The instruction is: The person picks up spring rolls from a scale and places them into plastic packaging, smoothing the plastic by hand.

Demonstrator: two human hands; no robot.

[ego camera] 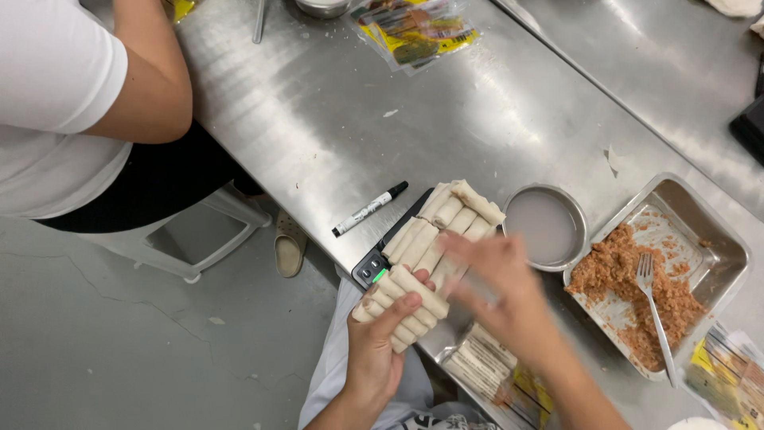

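A pile of pale uncooked spring rolls (446,227) lies stacked on a small black kitchen scale (372,267) at the near edge of a steel table (334,119). My left hand (380,346) grips the near end of the pile, thumb across one roll. My right hand (497,287), blurred, hovers over the pile's right side with fingers spread; whether it holds a roll is unclear.
A round metal bowl of cloudy liquid (547,227) stands right of the scale. A steel tray (720,239) holds minced filling and a fork (654,306). A black-capped marker (368,209) lies left. Wrapper packets (489,370) sit below. Another person in a white shirt (56,87) sits at left.
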